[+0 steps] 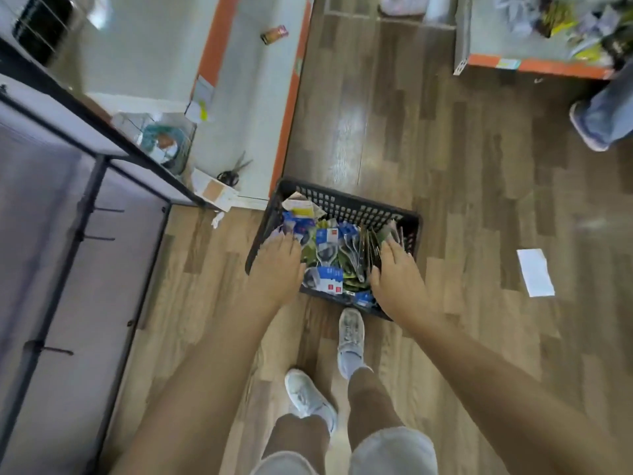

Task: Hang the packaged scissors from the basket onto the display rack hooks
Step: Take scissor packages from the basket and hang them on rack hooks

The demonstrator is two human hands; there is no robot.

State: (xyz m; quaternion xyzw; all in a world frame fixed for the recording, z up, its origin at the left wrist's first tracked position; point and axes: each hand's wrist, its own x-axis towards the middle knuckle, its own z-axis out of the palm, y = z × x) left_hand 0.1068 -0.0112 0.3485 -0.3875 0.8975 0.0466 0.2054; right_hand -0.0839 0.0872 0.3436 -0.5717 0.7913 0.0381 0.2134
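Standing over floor [462,186], both arms reach down. Left hand [279,265] sits over basket's left side, fingers roughly straight and together, resting on or just above the packs, holding nothing visible. Right hand [399,279] at right side, fingers extended into a bunch of upright packs; can't tell if it grips any. Black basket [346,202] on floor holds a jumbled pile of packaged scissors [329,255], blue and green cards. Display rack [85,214] to the left, its hooks [102,238] look bare. Judged: nothing hung yet, whole pile left.
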